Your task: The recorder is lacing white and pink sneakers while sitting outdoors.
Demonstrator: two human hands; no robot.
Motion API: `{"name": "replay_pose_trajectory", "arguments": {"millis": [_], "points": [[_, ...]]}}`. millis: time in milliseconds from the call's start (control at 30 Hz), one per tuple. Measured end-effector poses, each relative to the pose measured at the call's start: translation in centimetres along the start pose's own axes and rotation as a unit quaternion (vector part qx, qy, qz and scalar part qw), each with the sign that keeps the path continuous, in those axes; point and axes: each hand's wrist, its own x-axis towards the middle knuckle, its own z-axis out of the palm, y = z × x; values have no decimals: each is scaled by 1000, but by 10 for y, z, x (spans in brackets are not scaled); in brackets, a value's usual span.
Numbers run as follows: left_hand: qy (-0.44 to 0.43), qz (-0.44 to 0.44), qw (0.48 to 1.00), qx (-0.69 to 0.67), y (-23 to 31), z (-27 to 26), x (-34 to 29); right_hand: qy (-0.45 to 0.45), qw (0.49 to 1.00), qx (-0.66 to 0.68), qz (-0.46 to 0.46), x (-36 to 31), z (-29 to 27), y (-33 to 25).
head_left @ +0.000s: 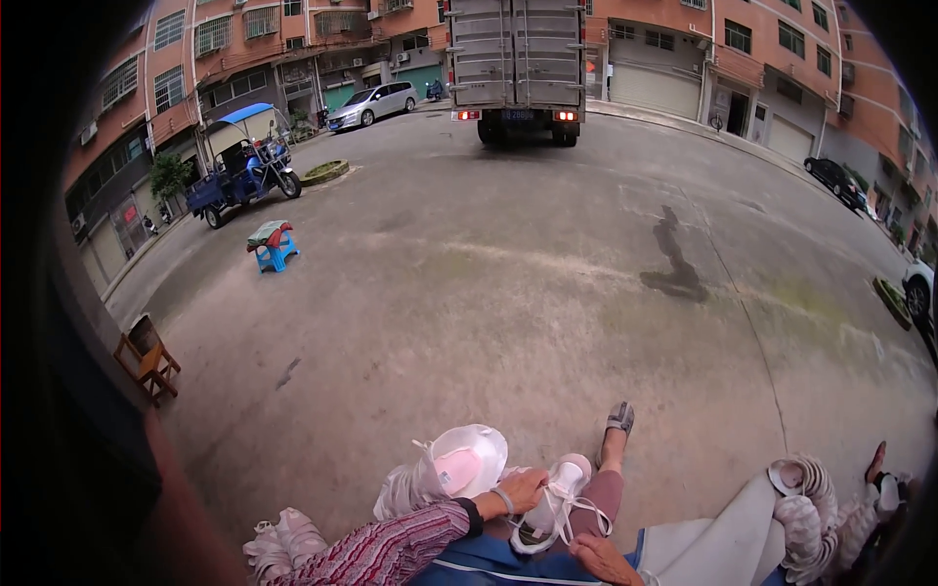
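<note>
A white shoe (569, 477) with a pink toe lies across my lap, its white shoelace (564, 508) hanging in loose loops. My left hand (526, 490), coming out of a red striped sleeve, is closed on the shoe's upper beside the lacing. Lower and to the right, my right hand (604, 560) has its fingers curled together at the shoelace's trailing part; the exact grip is small in view. Just left of the shoe is a stack of white shoes (415, 488), the front one showing a pink insole (457, 471).
More pale shoes (285, 547) are bundled at lower left, and stacked shoes (806, 508) stand at lower right beside a white cloth (718, 537). A blue stool (277, 256), wooden chair (151, 366), blue tricycle (249, 176) and truck (518, 59) stand on the concrete ahead.
</note>
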Motion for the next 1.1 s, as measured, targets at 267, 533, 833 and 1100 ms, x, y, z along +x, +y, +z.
{"name": "replay_pose_trajectory", "arguments": {"millis": [267, 533, 833, 1100], "points": [[78, -65, 992, -74, 15, -19, 20, 279, 954, -57, -95, 68, 8, -5], [-97, -151, 977, -118, -26, -22, 88, 148, 912, 377, 63, 99, 33, -4], [-155, -146, 972, -100, -15, -6, 86, 151, 845, 486, 163, 36, 2, -4], [-157, -210, 946, -189, -2, -17, 80, 277, 809, 503, 121, -92, -75, -47]]}}
